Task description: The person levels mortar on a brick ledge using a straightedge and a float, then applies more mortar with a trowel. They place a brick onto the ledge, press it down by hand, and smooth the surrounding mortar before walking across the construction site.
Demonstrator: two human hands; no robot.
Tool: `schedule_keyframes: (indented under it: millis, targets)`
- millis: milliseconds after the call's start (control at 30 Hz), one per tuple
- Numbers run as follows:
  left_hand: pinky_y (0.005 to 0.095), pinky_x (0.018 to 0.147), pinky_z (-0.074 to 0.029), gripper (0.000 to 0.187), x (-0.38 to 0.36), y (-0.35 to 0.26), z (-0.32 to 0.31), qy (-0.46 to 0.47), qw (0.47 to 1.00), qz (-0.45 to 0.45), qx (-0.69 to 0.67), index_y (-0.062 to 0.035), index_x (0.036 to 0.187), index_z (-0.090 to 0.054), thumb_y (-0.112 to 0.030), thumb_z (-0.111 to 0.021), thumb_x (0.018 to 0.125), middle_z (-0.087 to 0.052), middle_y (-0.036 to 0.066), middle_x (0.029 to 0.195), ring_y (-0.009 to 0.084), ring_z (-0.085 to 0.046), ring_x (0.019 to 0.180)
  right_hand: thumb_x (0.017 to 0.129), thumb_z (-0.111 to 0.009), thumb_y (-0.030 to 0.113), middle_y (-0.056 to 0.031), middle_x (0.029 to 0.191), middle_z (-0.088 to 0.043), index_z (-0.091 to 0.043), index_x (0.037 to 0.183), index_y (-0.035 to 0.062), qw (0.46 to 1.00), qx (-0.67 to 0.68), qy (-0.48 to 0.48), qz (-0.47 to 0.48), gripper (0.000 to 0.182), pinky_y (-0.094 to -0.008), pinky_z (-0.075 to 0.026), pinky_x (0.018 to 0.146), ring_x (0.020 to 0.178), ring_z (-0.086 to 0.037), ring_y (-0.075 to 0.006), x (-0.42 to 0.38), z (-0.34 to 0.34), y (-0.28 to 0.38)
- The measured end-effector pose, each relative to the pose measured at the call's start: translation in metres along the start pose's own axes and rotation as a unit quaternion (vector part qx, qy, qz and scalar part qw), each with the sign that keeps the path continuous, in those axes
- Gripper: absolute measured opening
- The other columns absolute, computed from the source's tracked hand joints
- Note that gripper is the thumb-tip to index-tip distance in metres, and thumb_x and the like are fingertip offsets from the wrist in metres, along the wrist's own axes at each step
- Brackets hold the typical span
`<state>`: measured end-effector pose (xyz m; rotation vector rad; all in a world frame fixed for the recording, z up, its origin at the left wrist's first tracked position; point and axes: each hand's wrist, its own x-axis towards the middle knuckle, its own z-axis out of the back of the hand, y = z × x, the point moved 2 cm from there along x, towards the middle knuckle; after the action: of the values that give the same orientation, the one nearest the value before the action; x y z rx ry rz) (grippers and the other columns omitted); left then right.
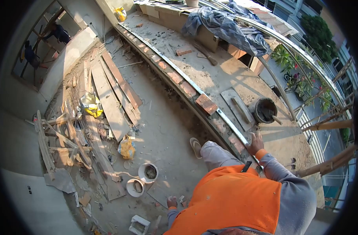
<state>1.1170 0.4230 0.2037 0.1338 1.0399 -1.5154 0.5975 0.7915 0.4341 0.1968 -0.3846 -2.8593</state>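
Note:
My right hand lies over a long metal straightedge, with its fingers closed round it. The straightedge runs along a low curved row of bricks set in mortar. One loose brick sits on that row beside the straightedge. Just beyond my right hand are a flat float with a handle and a black bucket of mortar. Down low, my left hand hangs near the floor with its fingers curled. What it may hold is hidden.
Wooden planks and scrap timber litter the floor at left. Two white buckets stand near my left hand. A brush and tarpaulin lie on the ledge. Beyond its outer edge is a drop. Two people appear through the opening.

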Motion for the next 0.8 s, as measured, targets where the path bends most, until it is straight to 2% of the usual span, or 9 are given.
schedule_keyframes:
  millis: [67, 133, 233, 333, 400, 500, 567, 700, 800]
  targets:
    - [0.0392, 0.087, -0.046, 0.055, -0.006, -0.004, 0.014, -0.020, 0.999, 0.021, -0.021, 0.0057, 0.112, -0.058, -0.035, -0.064, 0.074, -0.063, 0.024, 0.106, 0.0342, -0.061, 0.100, 0.066, -0.071, 0.022, -0.0199, 0.117, -0.045, -0.048, 0.122, 0.0062, 0.997, -0.008, 0.080, -0.011, 0.063, -0.0450, -0.042, 0.095, 0.110, -0.045, -0.0387, 0.016, -0.048, 0.005]
    - [0.0416, 0.084, -0.047, 0.056, 0.002, -0.028, 0.035, -0.011, 0.995, 0.030, 0.097, 0.0056, 0.109, -0.060, -0.038, -0.064, 0.074, -0.064, 0.023, 0.103, 0.0339, -0.061, 0.100, 0.066, -0.071, 0.022, -0.0218, 0.118, -0.044, -0.048, 0.124, 0.0062, 0.993, -0.064, 0.094, -0.001, 0.064, -0.0457, -0.041, 0.095, 0.113, -0.044, -0.0397, 0.038, -0.096, 0.006]
    - [0.0422, 0.080, -0.047, 0.050, 0.071, -0.075, 0.072, -0.033, 0.995, 0.009, 0.095, 0.0055, 0.099, -0.059, -0.038, -0.062, 0.075, -0.064, 0.023, 0.097, 0.0339, -0.061, 0.091, 0.072, -0.069, 0.030, -0.0231, 0.131, -0.041, -0.046, 0.131, 0.0069, 0.967, -0.094, 0.198, -0.133, 0.067, -0.0451, -0.038, 0.101, 0.121, -0.041, -0.0405, 0.092, -0.111, 0.035]
    - [0.0431, 0.073, -0.047, 0.044, 0.083, -0.064, 0.117, -0.007, 0.992, 0.006, 0.126, 0.0055, 0.085, -0.058, -0.038, -0.060, 0.076, -0.064, 0.022, 0.086, 0.0339, -0.061, 0.078, 0.070, -0.070, 0.022, -0.0207, 0.129, -0.043, -0.050, 0.121, 0.0076, 0.975, -0.091, 0.162, -0.119, 0.057, -0.0434, -0.043, 0.096, 0.123, -0.041, -0.0372, 0.141, -0.124, 0.060]
    - [0.0424, 0.070, -0.047, 0.038, 0.096, -0.117, 0.140, -0.076, 0.990, 0.081, 0.082, 0.0061, 0.084, -0.057, -0.032, -0.060, 0.078, -0.063, 0.020, 0.080, 0.0319, -0.060, 0.074, 0.069, -0.072, 0.022, -0.0208, 0.121, -0.047, -0.049, 0.121, 0.0068, 0.979, -0.066, 0.158, -0.112, 0.058, -0.0434, -0.044, 0.094, 0.116, -0.046, -0.0378, 0.175, -0.103, 0.107]
    - [0.0403, 0.074, -0.048, 0.038, 0.160, -0.153, 0.154, -0.067, 0.996, 0.063, 0.022, 0.0072, 0.095, -0.057, -0.027, -0.061, 0.080, -0.064, 0.018, 0.084, 0.0278, -0.062, 0.078, 0.068, -0.074, 0.025, -0.0211, 0.116, -0.048, -0.048, 0.123, 0.0058, 0.988, -0.054, 0.117, -0.090, 0.065, -0.0439, -0.043, 0.094, 0.112, -0.048, -0.0391, 0.217, -0.095, 0.157]
    - [0.0377, 0.079, -0.048, 0.042, 0.191, -0.193, 0.157, -0.087, 0.989, -0.076, -0.092, 0.0067, 0.107, -0.056, -0.027, -0.061, 0.082, -0.066, 0.018, 0.092, 0.0270, -0.063, 0.086, 0.068, -0.074, 0.027, -0.0204, 0.115, -0.048, -0.047, 0.124, 0.0058, 0.991, -0.042, 0.094, -0.081, 0.066, -0.0436, -0.043, 0.094, 0.111, -0.047, -0.0390, 0.235, -0.099, 0.190]
    - [0.0354, 0.083, -0.048, 0.045, 0.245, -0.247, 0.162, -0.031, 0.996, -0.066, -0.044, 0.0050, 0.113, -0.056, -0.028, -0.061, 0.084, -0.066, 0.016, 0.100, 0.0246, -0.063, 0.092, 0.070, -0.071, 0.034, -0.0203, 0.119, -0.047, -0.044, 0.128, 0.0074, 0.990, -0.046, 0.086, -0.103, 0.068, -0.0443, -0.043, 0.094, 0.114, -0.045, -0.0397, 0.250, -0.127, 0.223]
    - [0.0345, 0.085, -0.048, 0.044, 0.276, -0.267, 0.175, 0.053, 0.997, -0.064, 0.001, 0.0039, 0.111, -0.058, -0.030, -0.063, 0.083, -0.066, 0.018, 0.102, 0.0254, -0.063, 0.094, 0.068, -0.074, 0.033, -0.0198, 0.122, -0.047, -0.044, 0.128, 0.0073, 0.975, 0.009, 0.111, -0.193, 0.072, -0.0442, -0.045, 0.094, 0.115, -0.048, -0.0369, 0.241, -0.128, 0.249]
